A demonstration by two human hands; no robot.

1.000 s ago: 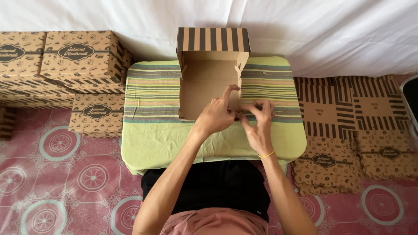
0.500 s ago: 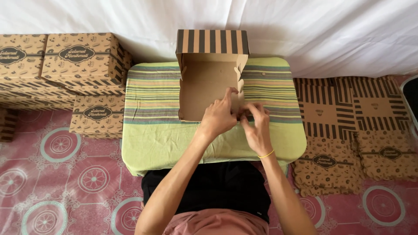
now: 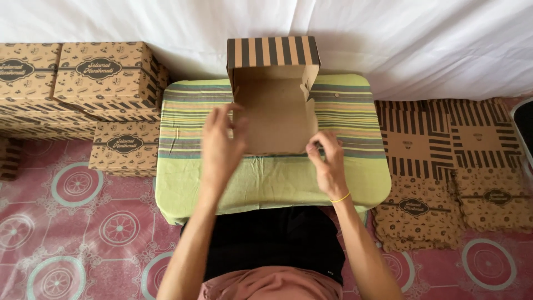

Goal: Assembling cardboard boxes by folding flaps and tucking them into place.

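On green striped cloth-covered surface (image 3: 266, 183), centre: open brown cardboard box (image 3: 275, 119), striped lid flap standing upright at far side. Left hand (image 3: 222, 145) at box's left wall, fingers spread, loosely touching edge. Right hand (image 3: 327, 164) at box's near right corner, fingers pinched on edge; yellow band on wrist. Stack of assembled printed brown boxes (image 3: 83, 83) on floor left. Flat unfolded striped box blanks (image 3: 449, 161) on floor right.

home packing spot | patterned floor mat (image 3: 78, 222) | low cloth-covered desk (image 3: 266, 183) | stacked printed cartons (image 3: 83, 78) upper left | white sheet backdrop (image 3: 416, 39)
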